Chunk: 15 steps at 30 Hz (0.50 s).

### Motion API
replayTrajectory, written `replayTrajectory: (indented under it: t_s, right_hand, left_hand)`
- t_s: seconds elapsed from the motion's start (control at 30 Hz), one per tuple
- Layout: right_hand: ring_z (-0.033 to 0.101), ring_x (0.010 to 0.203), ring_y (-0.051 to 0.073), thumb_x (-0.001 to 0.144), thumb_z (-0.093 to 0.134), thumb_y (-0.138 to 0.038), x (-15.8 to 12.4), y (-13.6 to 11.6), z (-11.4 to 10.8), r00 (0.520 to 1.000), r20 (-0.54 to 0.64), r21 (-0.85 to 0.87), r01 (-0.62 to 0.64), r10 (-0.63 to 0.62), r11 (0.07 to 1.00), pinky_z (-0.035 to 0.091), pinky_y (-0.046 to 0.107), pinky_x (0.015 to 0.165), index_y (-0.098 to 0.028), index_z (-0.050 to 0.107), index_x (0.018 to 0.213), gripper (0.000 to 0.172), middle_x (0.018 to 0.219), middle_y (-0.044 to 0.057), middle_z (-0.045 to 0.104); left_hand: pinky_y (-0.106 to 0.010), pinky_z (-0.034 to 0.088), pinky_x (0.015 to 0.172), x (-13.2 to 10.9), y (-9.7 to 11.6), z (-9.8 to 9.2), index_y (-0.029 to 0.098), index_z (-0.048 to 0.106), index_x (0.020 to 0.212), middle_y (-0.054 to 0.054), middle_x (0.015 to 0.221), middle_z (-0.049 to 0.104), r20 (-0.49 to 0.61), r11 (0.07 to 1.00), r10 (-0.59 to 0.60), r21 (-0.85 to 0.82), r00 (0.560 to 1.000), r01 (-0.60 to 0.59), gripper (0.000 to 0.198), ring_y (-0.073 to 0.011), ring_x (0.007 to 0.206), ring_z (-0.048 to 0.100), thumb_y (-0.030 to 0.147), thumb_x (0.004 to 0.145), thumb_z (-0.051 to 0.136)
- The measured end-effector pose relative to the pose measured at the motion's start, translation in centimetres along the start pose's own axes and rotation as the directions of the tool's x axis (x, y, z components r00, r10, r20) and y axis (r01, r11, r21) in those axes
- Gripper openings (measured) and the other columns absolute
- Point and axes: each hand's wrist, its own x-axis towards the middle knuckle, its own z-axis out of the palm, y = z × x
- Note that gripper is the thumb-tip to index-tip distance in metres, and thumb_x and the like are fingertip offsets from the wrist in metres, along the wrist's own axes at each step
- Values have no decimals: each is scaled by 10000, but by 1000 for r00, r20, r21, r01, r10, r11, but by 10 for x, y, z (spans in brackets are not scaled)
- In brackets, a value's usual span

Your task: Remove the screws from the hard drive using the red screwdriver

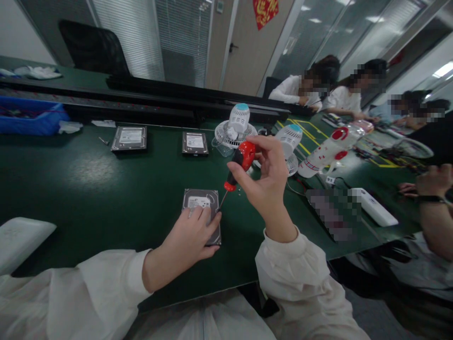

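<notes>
A hard drive [201,194] lies label up on the green table near its front edge. Across its lower part rests my left hand [189,232], with the thumb at the lower right side and fingertips on the label and right edge, so the drive is held down. My right hand [267,177] grips a red and black screwdriver [244,157] by its handle, tilted, with the shaft pointing down and left. Its tip meets the drive's right edge, close to my left fingertips. Tiny bits [239,191], perhaps screws, lie right of the drive.
Two more hard drives [129,138] [195,143] lie farther back. Behind my right hand stand white fans [239,123] and a bottle [329,150]. A blue bin [31,117] is back left, a white tray [23,241] front left, a white device [374,207] right. Several people sit to the right.
</notes>
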Motion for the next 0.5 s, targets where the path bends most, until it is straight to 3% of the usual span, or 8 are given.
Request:
replayTrajectory:
  t_s: [0.2,0.4,0.5]
  right_hand:
    - [633,1037,207,925,571,-224,-1,-2,-2,999,40,68,-31,28,997,559,384,807,-284,562,1308,388,1165,46,611]
    - [616,979,188,861,718,-272,0,-1,-1,1000,22,-4,-12,12,1000,558,357,784,-289,588,1254,414,1125,30,615]
    - [622,990,204,896,654,-259,0,-2,-2,999,30,13,-23,22,1000,559,374,780,-286,583,1272,384,1140,44,612]
  left_hand:
    - [-433,463,782,0,0,-1,177,536,1476,-173,1146,640,-3,1000,0,-1,1000,0,740,-322,985,598,623,891,613]
    - [-422,453,787,0,0,1,183,545,1467,-169,1139,638,-16,1000,0,5,1000,0,741,-313,981,592,629,881,626]
    - [-423,448,782,0,0,1,181,537,1474,-174,1144,635,-19,1000,1,15,1000,-1,740,-318,986,588,633,893,608]
